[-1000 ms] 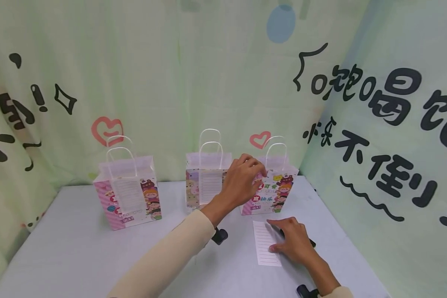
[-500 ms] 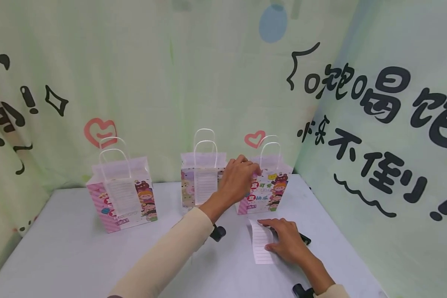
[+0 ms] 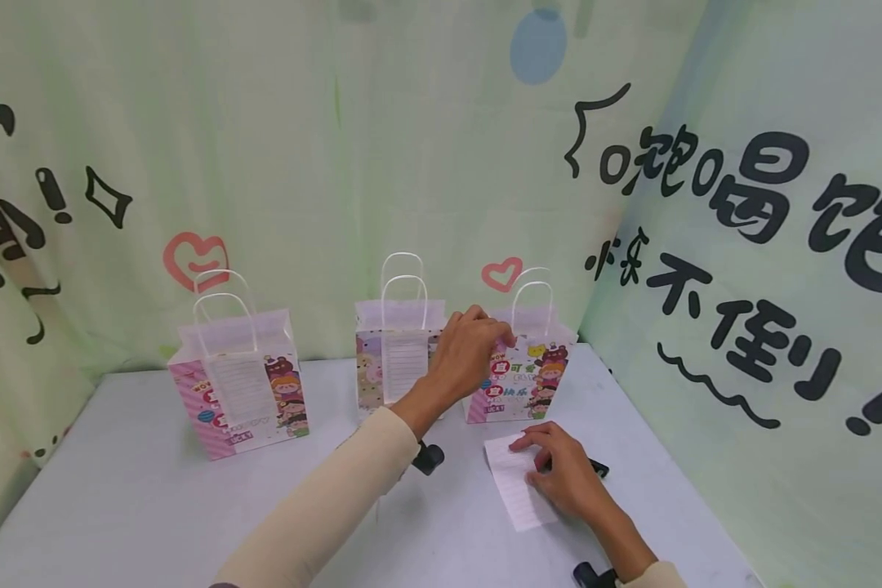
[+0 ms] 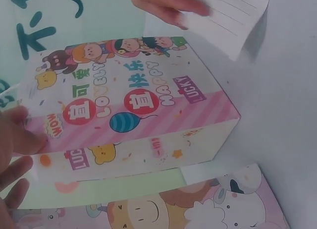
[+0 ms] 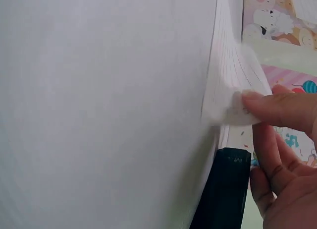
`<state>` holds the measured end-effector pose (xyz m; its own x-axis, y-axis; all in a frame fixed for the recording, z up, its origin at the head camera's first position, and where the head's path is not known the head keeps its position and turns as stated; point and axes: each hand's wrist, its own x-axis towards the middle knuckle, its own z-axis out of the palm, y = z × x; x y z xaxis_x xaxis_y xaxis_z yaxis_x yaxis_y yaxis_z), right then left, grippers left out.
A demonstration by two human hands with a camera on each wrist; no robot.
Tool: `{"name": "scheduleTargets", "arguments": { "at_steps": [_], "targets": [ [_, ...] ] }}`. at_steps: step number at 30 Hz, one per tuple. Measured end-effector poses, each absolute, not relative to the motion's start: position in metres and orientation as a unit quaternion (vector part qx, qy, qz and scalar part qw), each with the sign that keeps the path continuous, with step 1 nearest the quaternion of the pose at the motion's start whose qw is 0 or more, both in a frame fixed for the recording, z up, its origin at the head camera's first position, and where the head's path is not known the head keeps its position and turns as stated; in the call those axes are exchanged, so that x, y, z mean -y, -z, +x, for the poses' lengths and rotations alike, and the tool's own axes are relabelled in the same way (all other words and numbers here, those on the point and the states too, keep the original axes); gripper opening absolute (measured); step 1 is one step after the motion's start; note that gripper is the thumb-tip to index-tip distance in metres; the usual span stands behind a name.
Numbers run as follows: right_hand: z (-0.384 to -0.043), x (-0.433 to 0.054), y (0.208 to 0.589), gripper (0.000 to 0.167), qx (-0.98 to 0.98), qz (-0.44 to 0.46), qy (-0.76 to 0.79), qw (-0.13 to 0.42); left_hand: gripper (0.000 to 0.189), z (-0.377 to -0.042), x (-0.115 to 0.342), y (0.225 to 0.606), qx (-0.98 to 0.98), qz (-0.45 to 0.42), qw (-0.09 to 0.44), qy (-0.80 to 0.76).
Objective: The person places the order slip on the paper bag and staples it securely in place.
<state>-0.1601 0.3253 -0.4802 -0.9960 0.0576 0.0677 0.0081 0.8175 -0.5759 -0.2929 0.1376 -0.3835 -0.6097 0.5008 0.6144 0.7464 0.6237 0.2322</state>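
While left hand (image 3: 473,349) pinches the right bag (image 3: 532,371) rim at 12 o'clock, right hand (image 3: 559,469) pinches the note (image 3: 513,488) at 5 — I judge lift-off underway; next, carry it to the bag front.

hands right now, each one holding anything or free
Left hand: fingers pinch the top edge of the right gift bag.
Right hand: fingers pinch and lift the lined note off the table.
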Motion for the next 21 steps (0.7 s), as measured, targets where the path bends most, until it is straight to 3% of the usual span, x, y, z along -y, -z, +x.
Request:
{"name": "scheduleTargets", "arguments": {
  "at_steps": [10,21],
  "targets": [
    [-0.161,-0.34,0.474,0.038,0.914,-0.016,-0.404,0.034,0.017,-0.293,-0.139,0.38,0.865,-0.371,0.243,0.233],
    [-0.174,-0.347,0.448,0.024,0.883,-0.001,-0.44,0.163,0.015,-0.295,-0.141,0.379,0.863,-0.374,0.25,0.231]
  ]
}}
